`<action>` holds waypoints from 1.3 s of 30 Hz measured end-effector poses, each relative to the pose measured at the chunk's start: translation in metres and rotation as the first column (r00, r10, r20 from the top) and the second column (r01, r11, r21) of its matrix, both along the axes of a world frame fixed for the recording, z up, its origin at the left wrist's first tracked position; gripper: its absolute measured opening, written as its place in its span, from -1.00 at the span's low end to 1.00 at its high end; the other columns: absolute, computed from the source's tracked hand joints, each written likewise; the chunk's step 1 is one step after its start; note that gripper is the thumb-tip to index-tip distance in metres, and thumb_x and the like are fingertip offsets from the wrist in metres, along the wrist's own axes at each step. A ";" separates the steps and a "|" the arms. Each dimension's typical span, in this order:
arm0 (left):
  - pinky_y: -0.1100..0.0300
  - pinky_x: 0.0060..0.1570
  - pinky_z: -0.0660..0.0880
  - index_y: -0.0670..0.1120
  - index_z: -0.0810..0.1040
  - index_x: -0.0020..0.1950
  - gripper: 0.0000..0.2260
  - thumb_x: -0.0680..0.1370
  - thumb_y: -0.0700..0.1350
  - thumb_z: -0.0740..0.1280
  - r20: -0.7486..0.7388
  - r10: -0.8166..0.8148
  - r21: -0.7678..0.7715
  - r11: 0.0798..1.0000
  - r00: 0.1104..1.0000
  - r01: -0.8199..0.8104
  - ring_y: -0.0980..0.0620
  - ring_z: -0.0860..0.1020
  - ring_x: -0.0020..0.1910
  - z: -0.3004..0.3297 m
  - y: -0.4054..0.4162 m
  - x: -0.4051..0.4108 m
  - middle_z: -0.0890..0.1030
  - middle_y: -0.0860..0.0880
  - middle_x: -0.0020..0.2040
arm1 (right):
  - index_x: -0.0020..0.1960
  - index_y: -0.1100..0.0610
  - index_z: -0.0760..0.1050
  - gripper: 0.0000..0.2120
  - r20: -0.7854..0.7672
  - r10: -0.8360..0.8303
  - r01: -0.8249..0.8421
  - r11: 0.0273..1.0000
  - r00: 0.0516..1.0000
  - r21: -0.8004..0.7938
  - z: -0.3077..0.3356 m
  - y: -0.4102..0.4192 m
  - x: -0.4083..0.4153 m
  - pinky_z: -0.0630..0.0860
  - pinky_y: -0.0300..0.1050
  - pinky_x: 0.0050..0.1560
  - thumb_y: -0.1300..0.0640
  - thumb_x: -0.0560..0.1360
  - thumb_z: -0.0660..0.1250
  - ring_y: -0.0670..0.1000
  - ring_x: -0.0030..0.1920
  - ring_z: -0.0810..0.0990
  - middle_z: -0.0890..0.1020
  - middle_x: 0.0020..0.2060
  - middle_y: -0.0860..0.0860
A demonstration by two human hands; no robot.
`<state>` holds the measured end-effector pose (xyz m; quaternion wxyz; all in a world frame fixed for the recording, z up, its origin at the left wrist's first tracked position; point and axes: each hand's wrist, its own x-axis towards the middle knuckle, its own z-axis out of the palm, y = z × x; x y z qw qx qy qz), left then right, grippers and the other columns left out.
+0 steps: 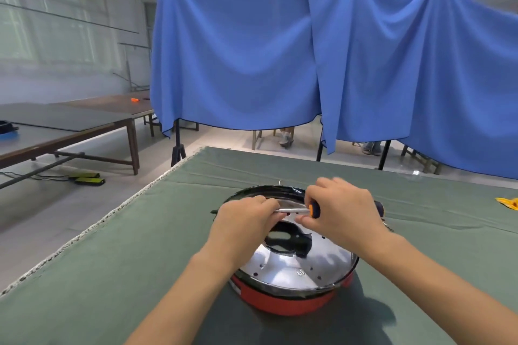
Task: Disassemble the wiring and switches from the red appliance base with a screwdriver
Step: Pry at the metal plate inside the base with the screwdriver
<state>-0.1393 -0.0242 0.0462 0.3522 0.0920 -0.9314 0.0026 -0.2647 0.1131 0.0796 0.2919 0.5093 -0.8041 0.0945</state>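
Blue cloth (280, 50) hangs across the upper half of the frame on stands. Green table cover (140, 260) fills the lower half; brown side tables (84, 120) sit at left centre.

Red appliance base (280, 300) sits lower centre of the frame on the green cover. A shiny metal plate (283, 269) fills its top inside a black rim, with a dark opening in the middle. No wiring or switches visible from this angle.

Right hand (342, 210), centre right of the base, is wrapped around the handle of the screwdriver (302, 210), which lies nearly level, pointing toward frame left. Left hand (246, 218) pinches the steel shaft near the tip, over the far side of the plate. Both hands are closed on the tool. The tip is hidden under the left fingers, so I cannot tell whether it sits in a screw.

Small yellow object (507, 202) lies at the right edge of the frame, well apart.

Risks, judged from this setup:
- Shaft nearly flat to the plate: the tip may cam out and round the screw head, or skid across the metal.
- A slip would send the tip toward the left fingers guiding it.
- Neither hand braces the base: turning force may spin or slide it on the cloth.
- A freed screw may drop through the dark opening.
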 end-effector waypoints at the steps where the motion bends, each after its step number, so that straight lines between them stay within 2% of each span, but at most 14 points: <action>1: 0.15 -0.37 0.28 -0.03 0.57 -0.10 -0.75 0.60 0.08 0.21 -0.007 0.015 0.023 1.000 1.000 -0.015 -0.04 0.55 -0.24 -0.001 -0.003 0.001 0.56 0.00 -0.26 | -0.16 0.00 0.51 -0.71 -0.050 0.078 -0.081 0.995 0.996 -0.052 0.002 0.003 0.000 0.35 -0.15 -0.18 -0.18 0.34 0.46 0.02 -0.13 0.45 0.51 -0.20 -0.08; 4: 0.16 -0.34 0.28 0.02 0.45 -0.07 -0.69 0.63 0.16 0.03 0.061 0.148 0.032 0.988 0.987 -0.150 0.02 0.52 -0.17 -0.005 -0.011 0.005 0.51 0.04 -0.22 | -0.29 0.09 0.52 -0.76 -0.140 0.204 -0.243 0.889 0.969 -0.388 0.007 0.013 0.002 0.39 -0.11 -0.18 -0.05 0.35 0.46 0.03 -0.24 0.45 0.52 -0.30 -0.03; 6: 0.14 -0.29 0.37 0.03 0.46 -0.02 -0.68 0.63 0.17 0.01 0.068 0.176 0.098 0.978 0.982 -0.182 0.03 0.52 -0.13 -0.004 -0.013 0.004 0.55 0.05 -0.17 | -0.44 0.07 0.41 -0.60 0.181 0.196 -0.058 0.817 0.964 -0.574 0.013 0.016 0.009 0.31 -0.15 -0.38 -0.18 0.39 0.34 -0.08 -0.44 0.37 0.43 -0.50 -0.10; 8: 0.11 -0.28 0.39 0.04 0.50 0.02 -0.70 0.62 0.15 0.06 0.002 0.160 0.187 0.969 0.987 -0.158 0.00 0.52 -0.16 -0.003 -0.012 0.003 0.58 0.04 -0.18 | -0.40 0.13 0.48 -0.48 0.614 0.168 0.188 0.861 0.771 -0.472 0.020 0.010 0.016 0.30 -0.19 -0.45 -0.32 0.39 0.31 -0.12 -0.58 0.34 0.48 -0.56 -0.07; 10: 0.08 -0.29 0.41 0.01 0.52 -0.01 -0.71 0.62 0.13 0.09 -0.069 0.140 0.229 0.966 0.988 -0.121 -0.04 0.51 -0.23 -0.003 -0.008 0.005 0.56 0.02 -0.26 | -0.19 0.18 0.57 -0.47 0.858 0.219 0.285 0.880 0.465 -0.379 0.025 0.004 0.015 0.30 -0.22 -0.51 -0.34 0.39 0.32 -0.10 -0.62 0.35 0.61 -0.40 -0.03; 12: 0.04 -0.29 0.44 -0.03 0.52 -0.06 -0.72 0.62 0.10 0.12 -0.132 0.114 0.267 0.961 0.985 -0.076 -0.07 0.49 -0.30 -0.002 -0.006 0.006 0.53 0.01 -0.33 | -0.07 0.14 0.56 -0.48 0.913 0.337 0.357 0.843 0.232 -0.402 0.033 -0.002 0.016 0.28 -0.27 -0.55 -0.34 0.37 0.35 -0.06 -0.61 0.38 0.66 -0.22 0.03; 15: 0.06 -0.37 0.40 -0.05 0.54 -0.14 -0.78 0.59 0.03 0.23 -0.254 0.040 0.325 0.944 0.966 0.046 -0.05 0.44 -0.37 0.001 0.002 0.006 0.45 0.05 -0.43 | -0.03 0.12 0.52 -0.58 0.852 0.519 0.458 0.743 0.067 -0.488 0.046 -0.015 0.013 0.36 -0.28 -0.57 -0.22 0.38 0.44 -0.06 -0.61 0.41 0.68 -0.20 0.05; 17: 0.17 -0.41 0.31 -0.01 0.56 -0.15 -0.86 0.56 -0.01 0.29 -0.313 0.008 0.368 0.923 0.950 0.113 0.10 0.40 -0.40 -0.002 0.012 0.006 0.41 0.12 -0.45 | -0.10 0.14 0.45 -0.74 0.785 0.610 0.487 0.656 0.108 -0.577 0.056 -0.023 0.013 0.35 -0.32 -0.59 -0.02 0.43 0.44 -0.07 -0.64 0.40 0.67 -0.36 0.06; 19: 0.33 -0.35 0.29 0.06 0.57 -0.12 -0.92 0.54 0.00 0.31 -0.352 0.050 0.414 0.904 0.935 0.108 0.19 0.41 -0.30 -0.010 0.018 0.010 0.44 0.18 -0.38 | -0.18 0.15 0.40 -0.83 0.716 0.649 0.441 0.580 0.259 -0.685 0.067 -0.026 0.013 0.30 -0.32 -0.61 0.13 0.45 0.38 -0.06 -0.67 0.36 0.62 -0.48 0.06; 22: 0.17 -0.09 0.42 0.07 0.57 -0.09 -0.87 0.48 0.03 0.26 -0.348 0.195 0.564 0.825 0.917 0.039 0.11 0.39 -0.04 -0.020 0.005 0.015 0.53 0.15 -0.19 | -0.31 0.14 0.36 -0.81 0.593 0.674 0.325 0.496 0.441 -0.805 0.084 -0.018 0.013 0.25 -0.29 -0.62 0.16 0.42 0.33 0.01 -0.65 0.37 0.58 -0.52 0.09; 26: -0.08 0.14 0.44 -0.03 0.54 0.06 -0.82 0.49 -0.17 0.24 -0.134 0.405 0.892 0.447 0.905 -0.068 -0.08 0.42 0.10 -0.033 -0.034 0.014 0.55 -0.04 -0.03 | -0.27 0.19 0.38 -0.82 0.502 0.687 0.255 0.436 0.525 -0.863 0.087 -0.011 0.014 0.25 -0.31 -0.60 0.10 0.35 0.31 -0.03 -0.60 0.46 0.56 -0.41 0.21; 30: 0.11 -0.33 0.29 -0.02 0.42 -0.46 -0.73 0.43 -0.25 0.22 -0.107 0.333 0.993 0.084 0.937 0.083 -0.03 0.33 -0.39 -0.043 -0.044 0.012 0.40 0.03 -0.47 | -0.25 0.29 0.39 -0.74 0.479 0.693 0.212 0.438 0.539 -0.873 0.064 -0.023 0.016 0.32 -0.24 -0.48 0.07 0.36 0.29 0.02 -0.51 0.45 0.56 -0.42 0.22; 34: 0.15 -0.32 0.28 -0.09 0.49 -0.41 -0.74 0.50 -0.19 0.28 -0.173 0.296 0.983 0.118 0.939 0.144 0.03 0.34 -0.38 -0.050 -0.047 0.009 0.41 -0.06 -0.43 | -0.31 0.15 0.35 -0.80 0.428 0.722 0.133 0.429 0.544 -0.893 0.055 -0.041 0.019 0.34 -0.28 -0.52 0.10 0.41 0.30 -0.04 -0.54 0.46 0.55 -0.39 0.30; 39: 0.12 -0.21 0.39 -0.21 0.62 -0.18 -0.85 0.51 -0.15 0.34 -0.214 0.263 0.976 0.011 0.941 0.219 0.00 0.44 -0.30 -0.050 -0.058 -0.002 0.51 -0.13 -0.30 | -0.35 0.06 0.34 -0.81 0.404 0.717 0.080 0.440 0.568 -0.894 0.056 -0.064 0.018 0.38 -0.25 -0.46 0.10 0.38 0.30 0.00 -0.50 0.51 0.56 -0.51 0.07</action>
